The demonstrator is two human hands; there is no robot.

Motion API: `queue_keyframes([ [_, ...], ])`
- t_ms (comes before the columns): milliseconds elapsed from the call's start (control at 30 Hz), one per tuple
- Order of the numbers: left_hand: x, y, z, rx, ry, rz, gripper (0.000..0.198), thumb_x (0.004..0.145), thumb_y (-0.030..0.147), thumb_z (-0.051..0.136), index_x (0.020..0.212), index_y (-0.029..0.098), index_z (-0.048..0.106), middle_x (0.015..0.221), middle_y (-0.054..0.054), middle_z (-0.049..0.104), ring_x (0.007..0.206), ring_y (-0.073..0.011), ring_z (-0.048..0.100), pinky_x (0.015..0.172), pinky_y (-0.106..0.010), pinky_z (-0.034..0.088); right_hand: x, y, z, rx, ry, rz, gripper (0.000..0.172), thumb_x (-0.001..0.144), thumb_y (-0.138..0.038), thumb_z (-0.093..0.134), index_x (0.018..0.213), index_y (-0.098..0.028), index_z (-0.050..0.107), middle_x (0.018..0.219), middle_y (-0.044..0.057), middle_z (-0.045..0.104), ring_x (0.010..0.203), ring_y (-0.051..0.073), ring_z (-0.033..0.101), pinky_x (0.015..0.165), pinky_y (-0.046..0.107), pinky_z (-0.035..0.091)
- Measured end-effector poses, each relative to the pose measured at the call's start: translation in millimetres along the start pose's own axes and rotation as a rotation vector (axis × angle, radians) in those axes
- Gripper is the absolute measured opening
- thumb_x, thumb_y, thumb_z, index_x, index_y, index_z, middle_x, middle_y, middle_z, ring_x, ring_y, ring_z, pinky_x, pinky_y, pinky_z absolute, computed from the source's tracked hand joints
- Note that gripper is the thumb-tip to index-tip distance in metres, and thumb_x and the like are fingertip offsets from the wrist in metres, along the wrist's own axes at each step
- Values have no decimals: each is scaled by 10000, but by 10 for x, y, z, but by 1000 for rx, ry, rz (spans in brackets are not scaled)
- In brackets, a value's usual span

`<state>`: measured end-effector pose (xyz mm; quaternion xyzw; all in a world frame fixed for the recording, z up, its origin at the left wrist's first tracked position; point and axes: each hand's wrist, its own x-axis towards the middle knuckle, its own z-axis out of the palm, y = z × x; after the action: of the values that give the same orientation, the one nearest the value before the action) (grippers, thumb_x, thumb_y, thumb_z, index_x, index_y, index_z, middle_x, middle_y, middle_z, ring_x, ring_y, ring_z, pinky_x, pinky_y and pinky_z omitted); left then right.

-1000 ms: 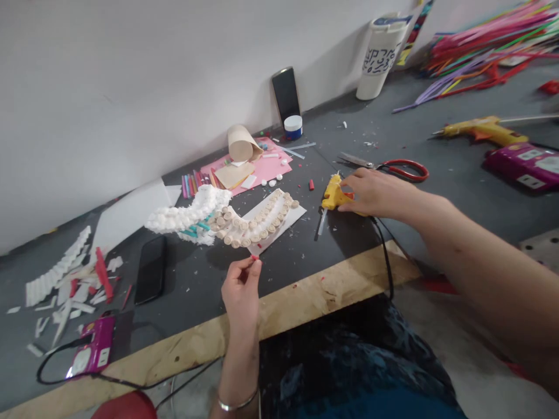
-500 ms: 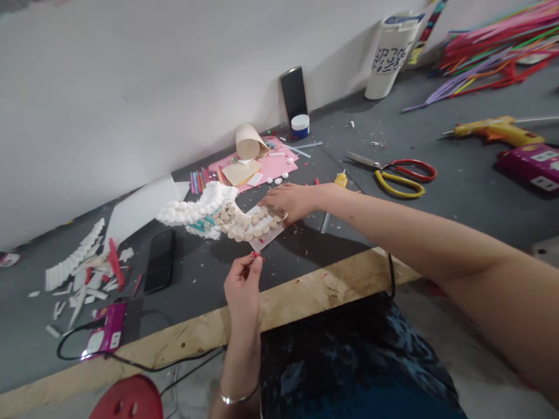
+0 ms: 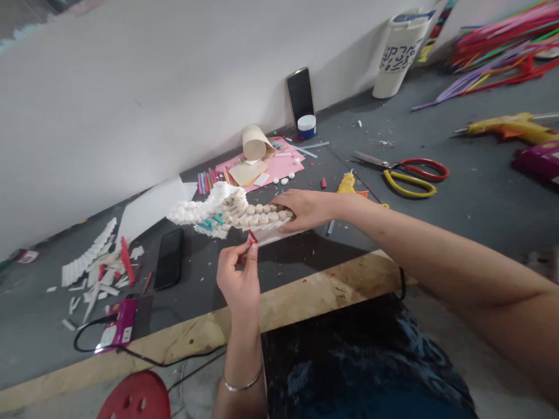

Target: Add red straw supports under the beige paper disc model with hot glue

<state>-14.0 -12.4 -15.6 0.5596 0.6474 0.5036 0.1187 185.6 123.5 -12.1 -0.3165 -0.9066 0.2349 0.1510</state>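
A handmade craft model [image 3: 262,217] with rows of beige rolled coils, a white fluffy part [image 3: 205,205] and teal strips is in the middle of the table. My right hand [image 3: 301,210] is closed round its right end, and the fingertips are partly hidden behind it. Just in front of the model, my left hand [image 3: 239,273] pinches a small red strip [image 3: 252,237] between thumb and forefinger. That strip is close to the pale card [image 3: 273,236] under the coils; whether they touch, I cannot tell.
Scissors [image 3: 404,171] and a yellow glue gun [image 3: 502,129] lie to the right. Behind are pink paper [image 3: 286,166], a cardboard roll [image 3: 257,143] and a leaning phone [image 3: 301,93]. On the left are another phone [image 3: 169,259], paper scraps [image 3: 102,273] and a corded purple box [image 3: 120,323].
My right hand has tilted the model, so its coils now show from the side. My left hand has moved up towards it with the red strip. The whole view has shifted slightly.
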Motion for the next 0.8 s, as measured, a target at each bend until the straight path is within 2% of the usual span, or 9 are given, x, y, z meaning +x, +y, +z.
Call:
queue_keyframes([
  [167, 74, 30, 0, 60, 6, 71, 180, 860, 333, 683, 863, 170, 759, 812, -25, 674, 759, -147, 616, 712, -247, 477, -87, -97, -53, 52, 26, 32, 478, 793, -503, 652, 1172, -215, 619, 1126, 109, 683, 1073, 318, 623, 907, 452, 500],
  [567, 47, -7, 31, 32, -47, -52, 257, 819, 421, 696, 840, 174, 768, 811, -33, 699, 738, -159, 623, 698, -265, 491, -165, -216, -93, 91, 40, 72, 468, 779, -504, 646, 1149, -218, 642, 1107, 108, 692, 1089, 332, 618, 910, 471, 483],
  [800, 31, 5, 30, 32, -56, -62, 273, 810, 444, 690, 825, 181, 764, 781, -31, 686, 700, -158, 604, 679, -275, 490, -162, -216, -77, 93, 34, 63, 484, 794, -523, 642, 1172, -222, 636, 1121, 106, 685, 1100, 324, 616, 913, 459, 487],
])
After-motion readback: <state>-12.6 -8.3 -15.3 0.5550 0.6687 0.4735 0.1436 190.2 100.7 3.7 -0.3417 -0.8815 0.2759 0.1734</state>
